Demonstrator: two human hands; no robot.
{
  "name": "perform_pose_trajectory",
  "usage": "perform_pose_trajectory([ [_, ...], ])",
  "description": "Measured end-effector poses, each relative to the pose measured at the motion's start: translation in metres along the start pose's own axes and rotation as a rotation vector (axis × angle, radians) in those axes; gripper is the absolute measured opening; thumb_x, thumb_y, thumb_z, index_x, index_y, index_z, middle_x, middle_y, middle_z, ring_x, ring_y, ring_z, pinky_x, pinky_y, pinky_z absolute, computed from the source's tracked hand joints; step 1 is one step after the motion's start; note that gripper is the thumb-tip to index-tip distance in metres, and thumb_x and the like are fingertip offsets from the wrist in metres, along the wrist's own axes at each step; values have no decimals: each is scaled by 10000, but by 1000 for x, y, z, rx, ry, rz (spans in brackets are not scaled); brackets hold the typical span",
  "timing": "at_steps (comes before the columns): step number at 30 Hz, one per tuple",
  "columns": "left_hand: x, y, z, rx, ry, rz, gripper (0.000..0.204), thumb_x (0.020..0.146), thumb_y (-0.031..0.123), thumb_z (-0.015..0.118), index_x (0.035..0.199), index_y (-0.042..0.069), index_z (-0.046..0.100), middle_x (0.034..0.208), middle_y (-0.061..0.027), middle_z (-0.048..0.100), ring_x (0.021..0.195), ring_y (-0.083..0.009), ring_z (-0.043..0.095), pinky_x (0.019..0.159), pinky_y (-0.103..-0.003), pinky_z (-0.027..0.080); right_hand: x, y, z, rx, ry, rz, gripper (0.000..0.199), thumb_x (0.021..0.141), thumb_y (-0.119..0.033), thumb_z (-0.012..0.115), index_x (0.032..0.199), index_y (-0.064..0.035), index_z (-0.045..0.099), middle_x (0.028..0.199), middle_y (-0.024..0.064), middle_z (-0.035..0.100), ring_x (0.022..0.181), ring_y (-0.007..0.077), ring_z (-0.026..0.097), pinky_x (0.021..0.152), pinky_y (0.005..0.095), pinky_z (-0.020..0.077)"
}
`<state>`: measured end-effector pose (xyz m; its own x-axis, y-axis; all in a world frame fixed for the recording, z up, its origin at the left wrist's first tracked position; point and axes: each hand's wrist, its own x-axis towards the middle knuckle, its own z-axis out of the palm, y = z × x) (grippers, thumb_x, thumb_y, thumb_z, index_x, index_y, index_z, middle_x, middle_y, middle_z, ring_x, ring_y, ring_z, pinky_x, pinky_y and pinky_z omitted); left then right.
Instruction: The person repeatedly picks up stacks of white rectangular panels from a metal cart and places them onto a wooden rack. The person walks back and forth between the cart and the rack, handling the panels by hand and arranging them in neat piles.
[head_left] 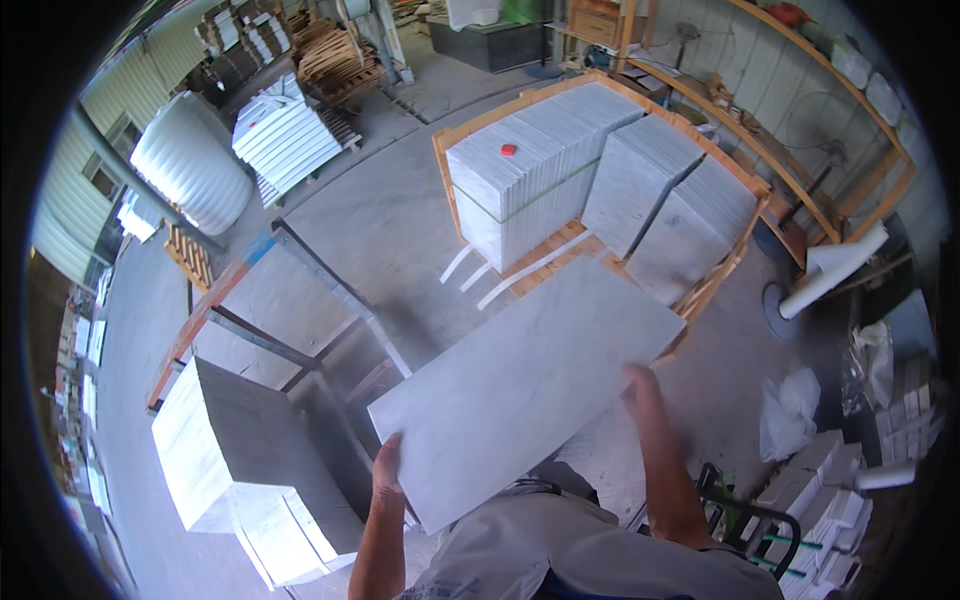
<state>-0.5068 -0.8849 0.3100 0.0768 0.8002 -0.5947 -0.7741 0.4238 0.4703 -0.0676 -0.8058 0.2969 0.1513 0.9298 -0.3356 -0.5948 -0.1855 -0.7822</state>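
A large pale grey stone slab (530, 385), rectangular and tilted, is held in front of my body. My left hand (387, 468) grips its near left edge, and my right hand (642, 388) grips the right edge; the fingers of both are partly hidden behind it. Beyond the slab stands a wooden crate (440, 165) with upright stacks of similar slabs (540, 140), one bundle bound by a green strap. A small red object (508, 150) lies on top of that bundle. To my left, more slabs (250, 440) lean by a metal frame (300, 355).
White strips (470, 275) stick out from the crate's near side. At the lower right are a black cart handle (790, 530), stone pieces (820, 490) and a plastic bag (790, 410). A wooden shelf (740, 105) lines the right wall. Farther left stand a wrapped roll (190, 160) and a loaded pallet (285, 140).
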Motion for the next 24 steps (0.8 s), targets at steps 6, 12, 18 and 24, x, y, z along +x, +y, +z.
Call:
perform_pose_trajectory([
  [6,39,-15,47,44,288,115,403,768,194,570,1113,2,485,997,-141,569,901,-304,560,829,-426,453,100,32,-26,276,93,157,282,749,-78,550,1018,6,538,963,94,580,897,227,573,781,343,477],
  [12,102,0,73,125,124,-58,505,748,158,539,1208,-5,408,1109,-179,528,1008,-334,528,893,-455,420,157,56,-80,60,-13,79,271,757,-98,549,1016,-23,537,980,94,570,917,230,564,785,352,477],
  [18,235,23,137,155,2,-232,507,728,85,550,1206,-12,410,1126,-182,520,1052,-336,511,921,-439,414,262,77,-132,369,248,176,250,731,-87,578,973,-46,527,925,100,580,926,247,560,812,377,469],
  [24,378,34,229,292,-106,-127,483,729,62,565,1179,-43,422,1090,-152,536,1005,-299,540,910,-404,425,334,70,-118,537,373,128,258,798,-154,529,1005,1,542,959,117,572,888,249,568,768,345,487],
])
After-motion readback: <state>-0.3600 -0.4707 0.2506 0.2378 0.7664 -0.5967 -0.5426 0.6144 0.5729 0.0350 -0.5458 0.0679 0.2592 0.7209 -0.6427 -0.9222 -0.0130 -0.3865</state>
